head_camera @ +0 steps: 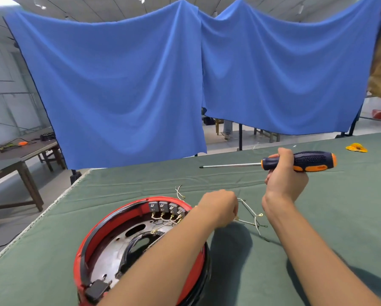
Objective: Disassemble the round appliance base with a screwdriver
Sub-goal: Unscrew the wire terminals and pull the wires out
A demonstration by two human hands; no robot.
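The round red appliance base (101,235) lies open side up on the green table at lower left, showing a metal plate, a row of grey switches and thin wires. My left hand (220,208) reaches across its right rim, fingers pinched on a white wire harness (250,217) that trails onto the cloth to the right. My right hand (284,180) is raised above the table and grips a dark blue and orange screwdriver (304,161) by the handle. Its shaft points left, level, clear of the base.
The table carries a green cloth (317,217), with its left edge running diagonally near the base. A loose wire piece (179,192) lies behind the base. A yellow object (356,147) sits far right. A blue curtain (163,85) hangs behind the table.
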